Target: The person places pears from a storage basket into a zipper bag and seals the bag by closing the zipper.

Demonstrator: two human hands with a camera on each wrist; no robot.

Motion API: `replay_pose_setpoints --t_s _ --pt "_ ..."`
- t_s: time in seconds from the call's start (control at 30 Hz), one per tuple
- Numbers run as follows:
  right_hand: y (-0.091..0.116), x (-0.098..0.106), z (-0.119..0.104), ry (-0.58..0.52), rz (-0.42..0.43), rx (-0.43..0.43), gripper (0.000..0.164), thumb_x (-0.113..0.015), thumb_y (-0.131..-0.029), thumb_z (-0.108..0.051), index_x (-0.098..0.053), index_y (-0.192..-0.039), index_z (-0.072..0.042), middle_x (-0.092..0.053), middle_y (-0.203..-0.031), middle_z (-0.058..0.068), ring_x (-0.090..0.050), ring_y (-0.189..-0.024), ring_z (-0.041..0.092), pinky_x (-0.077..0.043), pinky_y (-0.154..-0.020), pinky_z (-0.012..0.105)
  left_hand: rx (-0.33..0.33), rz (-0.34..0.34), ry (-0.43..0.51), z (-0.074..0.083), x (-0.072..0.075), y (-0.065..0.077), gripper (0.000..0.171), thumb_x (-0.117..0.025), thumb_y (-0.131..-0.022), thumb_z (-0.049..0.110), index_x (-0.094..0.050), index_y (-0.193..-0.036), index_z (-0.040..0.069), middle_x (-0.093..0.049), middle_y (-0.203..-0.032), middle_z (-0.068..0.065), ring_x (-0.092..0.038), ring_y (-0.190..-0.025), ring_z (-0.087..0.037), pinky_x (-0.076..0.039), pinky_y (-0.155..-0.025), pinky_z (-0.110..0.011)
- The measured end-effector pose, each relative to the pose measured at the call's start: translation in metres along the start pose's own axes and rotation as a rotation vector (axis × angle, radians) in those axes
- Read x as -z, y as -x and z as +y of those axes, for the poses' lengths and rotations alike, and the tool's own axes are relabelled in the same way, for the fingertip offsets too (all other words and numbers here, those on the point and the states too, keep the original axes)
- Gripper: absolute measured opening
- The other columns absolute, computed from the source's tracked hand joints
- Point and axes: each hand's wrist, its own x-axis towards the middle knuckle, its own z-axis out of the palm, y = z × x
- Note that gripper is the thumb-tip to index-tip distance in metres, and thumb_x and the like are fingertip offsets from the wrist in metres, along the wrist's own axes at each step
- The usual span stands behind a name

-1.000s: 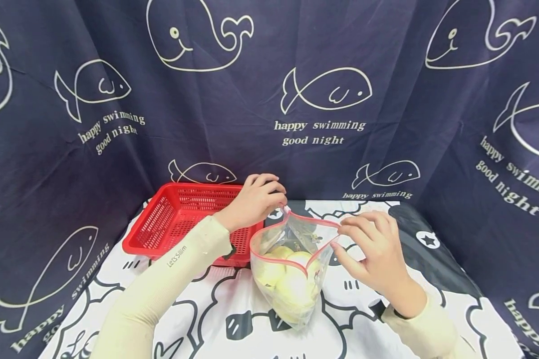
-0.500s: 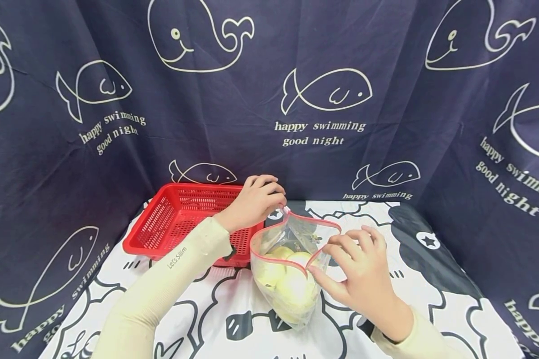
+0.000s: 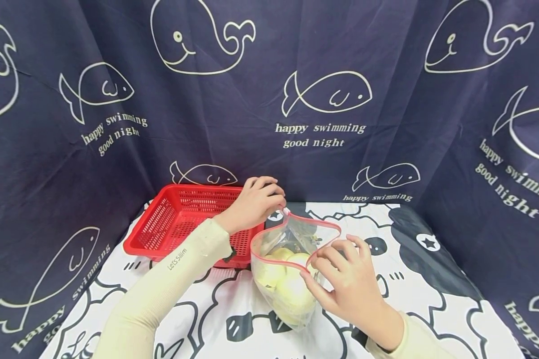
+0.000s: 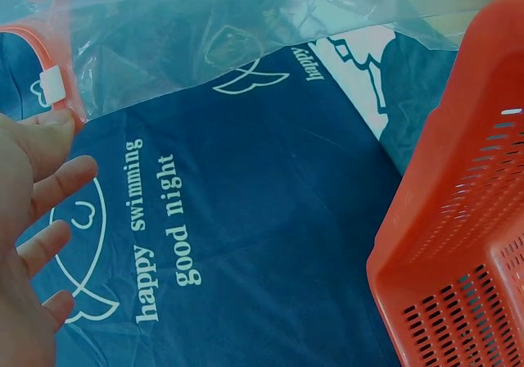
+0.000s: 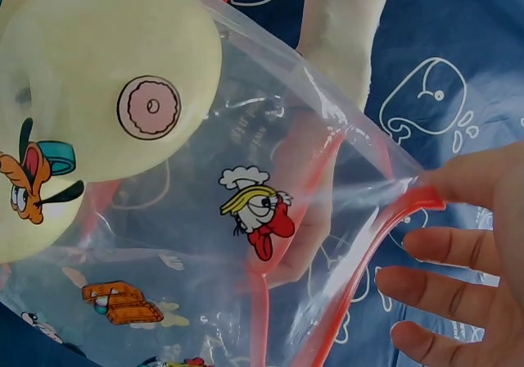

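Note:
A clear zip bag [image 3: 255, 243] with a red-edged mouth stands on the cloth, its mouth spread apart. Several pale yellow round fruits [image 3: 294, 291] fill its lower part; their kind is hard to tell. At the far corner of the mouth, my left hand [image 3: 256, 203] pinches the edge beside a white slider [image 4: 52, 85], thumb against index finger. My right hand [image 3: 352, 284] pinches the near corner of the red edge. In the right wrist view, that hand's other fingers are spread away from the bag, and cartoon prints [image 5: 260, 219] show on the plastic.
A red perforated basket [image 3: 154, 209] stands left of the bag, beneath my left forearm, and no contents show inside it. The white-and-black patterned cloth [image 3: 233, 324] covers the table. Dark blue curtains [image 3: 323, 169] with fish prints close off the back and sides.
My right hand has moved left and nearer along the bag's red edge, from its right side to the near corner. The left hand keeps its hold at the far corner.

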Motion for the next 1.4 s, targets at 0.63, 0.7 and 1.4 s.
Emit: replay_pose_setpoints --t_s 0.63,0.7,1.4 --pt "0.003 0.011 0.015 0.015 -0.023 -0.003 0.034 -0.048 -0.101 -0.024 -0.065 -0.075 -0.009 -0.061 -0.078 0.001 -0.054 -0.077 0.031 -0.037 -0.077 0.058 0.045 -0.005 -0.015 -0.006 0.007 0.008 0.011 -0.071 -0.091 0.012 -0.07 -0.096 0.021 -0.066 -0.114 0.0 -0.045 -0.128 -0.029 -0.031 -0.101 -0.053" --pt "0.003 0.014 0.02 0.033 -0.035 -0.018 0.034 -0.047 -0.101 -0.023 -0.064 -0.075 -0.009 -0.061 -0.078 0.001 -0.054 -0.078 0.032 -0.037 -0.077 0.058 0.055 -0.01 -0.008 -0.007 0.008 0.01 0.01 -0.071 -0.091 0.012 -0.07 -0.097 0.02 -0.065 -0.114 0.0 -0.044 -0.128 -0.029 -0.03 -0.102 -0.053" --pt "0.016 0.029 0.074 0.221 -0.145 -0.137 0.034 -0.042 -0.102 -0.024 -0.063 -0.084 -0.005 -0.063 -0.081 0.007 -0.053 -0.082 0.04 -0.035 -0.072 0.061 0.087 0.016 0.024 -0.002 0.019 0.032 0.008 -0.068 -0.091 0.011 -0.07 -0.096 0.018 -0.063 -0.118 -0.002 -0.042 -0.13 -0.03 -0.028 -0.101 -0.055"
